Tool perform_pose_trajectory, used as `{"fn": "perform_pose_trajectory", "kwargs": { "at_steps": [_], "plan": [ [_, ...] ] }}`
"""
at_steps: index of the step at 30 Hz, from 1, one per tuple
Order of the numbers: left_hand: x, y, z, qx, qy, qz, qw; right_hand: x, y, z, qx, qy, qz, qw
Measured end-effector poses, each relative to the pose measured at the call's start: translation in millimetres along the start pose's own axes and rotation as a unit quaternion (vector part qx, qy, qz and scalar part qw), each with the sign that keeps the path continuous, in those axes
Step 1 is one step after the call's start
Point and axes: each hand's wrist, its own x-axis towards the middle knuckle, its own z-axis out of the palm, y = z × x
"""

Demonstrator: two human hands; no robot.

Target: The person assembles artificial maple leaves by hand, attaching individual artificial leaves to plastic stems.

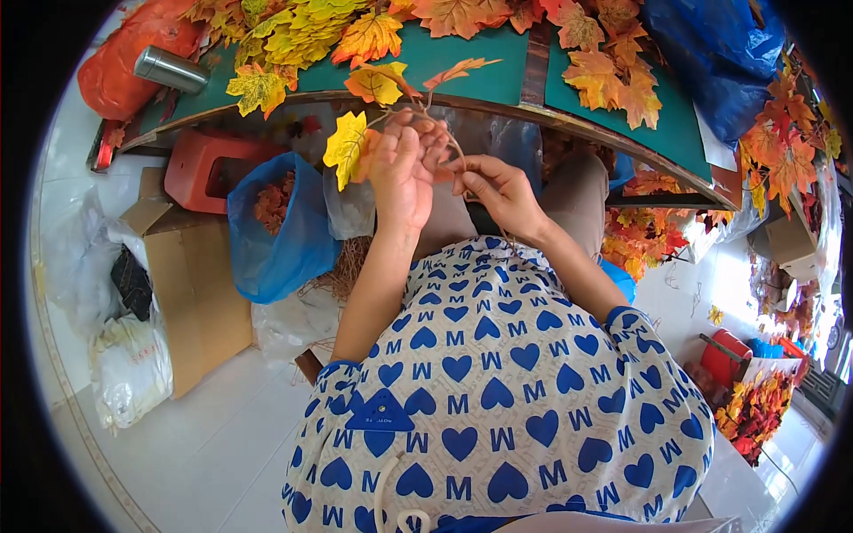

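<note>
The right hand (503, 190) pinches a leafy stem (454, 139); the left hand (407, 164) curls beside it, grip unclear. From them, the leaf-strewn counter (508, 80) bars twelve o'clock, a flask (173, 69) lies at ten, a blue bag (277, 258) at eight.

Workshop — green worktable (484, 60), piled artificial leaves (302, 34), blue bag (275, 253)

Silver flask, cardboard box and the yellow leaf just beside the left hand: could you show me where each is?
Silver flask (173, 70), head view: middle of its body.
Cardboard box (197, 302), head view: its broad side.
Yellow leaf (345, 149), head view: middle of its blade.
</note>
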Motion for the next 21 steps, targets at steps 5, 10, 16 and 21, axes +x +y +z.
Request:
{"fn": "perform_pose_trajectory", "kwargs": {
  "at_steps": [5, 10, 16, 21],
  "plan": [
    [-20, -20, -24, 0.119, 0.004, -0.06, 0.991, 7, 1, 2, 0.074, 0.034, 0.003, 0.997],
    [-26, -16, -10, 0.183, -0.025, -0.023, 0.983, 9, -3, 2, 0.004, 0.119, 0.009, 0.993],
    [-41, -15, -13, 0.256, 0.0, -0.002, 0.967, 4, -19, 2, -0.075, 0.095, -0.008, 0.993],
    [-68, -1, -9, 0.099, 0.026, 0.07, 0.992, 3, -54, -1, -0.053, -0.029, -0.042, 0.997]
  ]
}}
